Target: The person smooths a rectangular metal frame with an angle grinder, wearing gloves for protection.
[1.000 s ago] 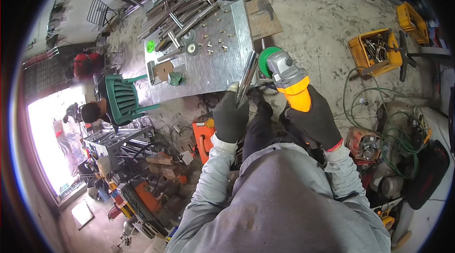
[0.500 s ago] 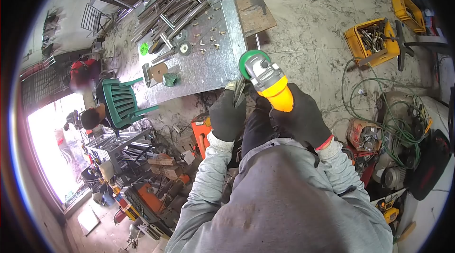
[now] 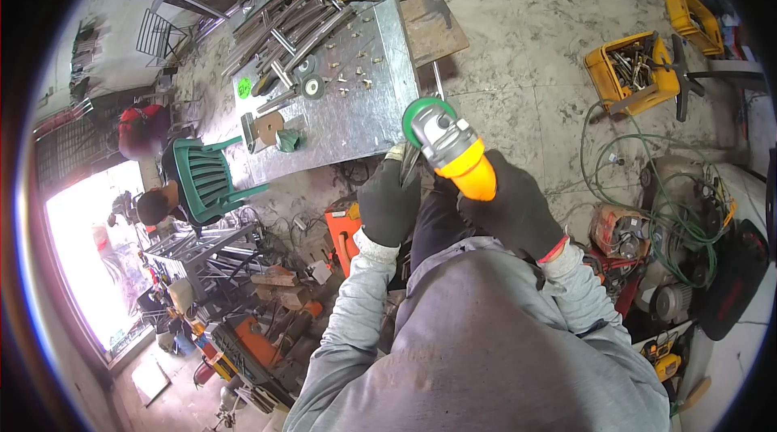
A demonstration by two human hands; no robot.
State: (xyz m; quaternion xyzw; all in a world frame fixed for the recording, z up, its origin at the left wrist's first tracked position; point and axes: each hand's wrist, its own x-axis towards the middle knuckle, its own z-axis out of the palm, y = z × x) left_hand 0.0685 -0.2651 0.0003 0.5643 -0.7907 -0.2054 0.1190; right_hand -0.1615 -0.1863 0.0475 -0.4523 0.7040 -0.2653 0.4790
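Observation:
My right hand, in a dark glove, is wrapped round the yellow body of an angle grinder. The grinder's grey head points away from me and carries a green disc. My left hand, gloved too, is closed on a narrow metal piece that sticks up past the fingers. In this view the disc's lower edge lies just above the tip of that piece. Both hands are close to the near corner of a metal-topped table.
Steel tubes, small fittings and two small wheels lie on the table. A green chair stands left, near other people. Yellow crates, a green hose and machines sit at right; an orange case is below the table.
The grinder and its disc have shifted slightly down and to the left, closer to the metal piece. My left hand stays nearly in place, its grip unchanged.

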